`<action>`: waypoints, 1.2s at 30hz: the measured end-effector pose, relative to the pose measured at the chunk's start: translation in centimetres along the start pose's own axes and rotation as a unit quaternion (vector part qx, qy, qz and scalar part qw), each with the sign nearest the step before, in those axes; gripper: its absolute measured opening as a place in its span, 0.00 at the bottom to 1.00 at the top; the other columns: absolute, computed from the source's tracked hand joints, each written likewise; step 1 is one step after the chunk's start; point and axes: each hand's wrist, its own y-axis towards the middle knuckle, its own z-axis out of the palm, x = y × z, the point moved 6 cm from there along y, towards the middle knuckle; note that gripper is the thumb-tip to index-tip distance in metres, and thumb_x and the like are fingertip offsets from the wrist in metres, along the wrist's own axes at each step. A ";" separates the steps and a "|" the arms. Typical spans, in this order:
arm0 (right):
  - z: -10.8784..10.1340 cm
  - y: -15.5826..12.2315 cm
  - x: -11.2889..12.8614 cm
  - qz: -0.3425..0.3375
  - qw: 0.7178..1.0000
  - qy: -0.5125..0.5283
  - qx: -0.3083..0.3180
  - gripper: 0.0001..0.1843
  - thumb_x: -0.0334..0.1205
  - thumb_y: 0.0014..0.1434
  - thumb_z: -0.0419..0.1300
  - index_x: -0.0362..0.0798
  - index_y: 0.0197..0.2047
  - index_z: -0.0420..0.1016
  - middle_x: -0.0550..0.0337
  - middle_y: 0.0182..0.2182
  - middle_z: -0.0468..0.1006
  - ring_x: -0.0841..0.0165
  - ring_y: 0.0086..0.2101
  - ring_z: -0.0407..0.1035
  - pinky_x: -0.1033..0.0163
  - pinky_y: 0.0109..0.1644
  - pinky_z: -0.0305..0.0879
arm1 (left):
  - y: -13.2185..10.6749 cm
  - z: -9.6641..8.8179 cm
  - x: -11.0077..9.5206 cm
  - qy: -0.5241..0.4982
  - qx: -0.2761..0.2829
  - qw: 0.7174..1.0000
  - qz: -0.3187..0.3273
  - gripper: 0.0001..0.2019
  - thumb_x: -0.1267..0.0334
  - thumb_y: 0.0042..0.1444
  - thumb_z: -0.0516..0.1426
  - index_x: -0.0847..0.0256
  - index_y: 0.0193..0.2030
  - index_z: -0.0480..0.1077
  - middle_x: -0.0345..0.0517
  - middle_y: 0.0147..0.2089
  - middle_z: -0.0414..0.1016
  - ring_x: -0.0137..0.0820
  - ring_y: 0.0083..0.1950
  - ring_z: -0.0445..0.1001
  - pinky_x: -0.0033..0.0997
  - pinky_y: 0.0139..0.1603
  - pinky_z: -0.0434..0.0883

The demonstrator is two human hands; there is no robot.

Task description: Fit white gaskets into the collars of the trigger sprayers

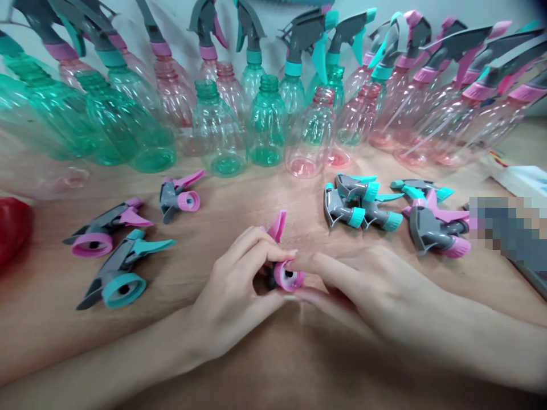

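Note:
My left hand (237, 285) is curled around a grey and pink spray head (285, 267), whose pink trigger sticks up above my fingers. My right hand (363, 285) pinches the pink screw collar of the same spray head with thumb and fingertips. Both hands rest on the wooden table (239, 353) near its middle. The grey body of the spray head is mostly hidden by my left fingers.
Loose spray heads lie left (113, 276) and right (363, 208) of my hands. Green (267, 122) and pink (311, 136) clear plastic bottles, some capped with spray heads, crowd the back. A red object (12, 228) sits at the left edge.

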 end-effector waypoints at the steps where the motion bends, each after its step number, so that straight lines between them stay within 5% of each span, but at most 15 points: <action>1: 0.0 0.0 0.1 -0.004 1.000 -0.001 -0.006 0.13 0.40 0.66 0.48 0.43 0.46 0.69 0.61 0.22 0.73 0.71 0.21 0.68 0.67 0.24 0.58 | 0.0 0.0 0.0 -0.001 0.004 1.000 -0.003 0.07 0.71 0.52 0.60 0.59 0.38 0.69 0.40 0.34 0.67 0.27 0.34 0.70 0.25 0.30 0.69; 7: 1.0 -0.2 0.2 0.005 0.999 0.020 -0.025 0.08 0.39 0.65 0.49 0.43 0.44 0.61 0.67 0.19 0.68 0.73 0.15 0.60 0.66 0.17 0.45 | 0.0 0.2 0.1 -0.005 0.013 1.000 -0.019 0.07 0.73 0.51 0.59 0.59 0.36 0.68 0.39 0.34 0.67 0.27 0.34 0.70 0.24 0.30 0.68; 16: 2.0 -0.3 -0.1 0.058 0.997 0.044 0.008 0.04 0.39 0.66 0.46 0.47 0.40 0.56 0.62 0.23 0.75 0.66 0.20 0.70 0.66 0.19 0.51 | -0.1 0.6 -0.2 -0.012 0.031 0.999 0.015 0.10 0.77 0.51 0.59 0.59 0.35 0.64 0.38 0.35 0.65 0.27 0.36 0.68 0.25 0.33 0.67; 29: 0.8 -0.1 1.0 -0.032 0.993 -0.105 -0.039 0.12 0.36 0.68 0.41 0.41 0.43 0.63 0.63 0.19 0.69 0.70 0.15 0.61 0.65 0.18 0.44 | -0.1 0.7 -0.1 -0.018 0.034 0.999 -0.001 0.08 0.76 0.51 0.58 0.59 0.32 0.63 0.39 0.34 0.64 0.27 0.34 0.66 0.26 0.32 0.65; 36: -0.2 0.4 0.8 -0.067 0.993 -0.077 0.058 0.12 0.37 0.66 0.47 0.42 0.40 0.69 0.61 0.21 0.70 0.69 0.20 0.63 0.64 0.24 0.53 | -0.2 0.9 -0.4 -0.011 0.055 0.998 0.011 0.07 0.74 0.52 0.58 0.61 0.31 0.64 0.40 0.33 0.65 0.29 0.35 0.65 0.28 0.33 0.65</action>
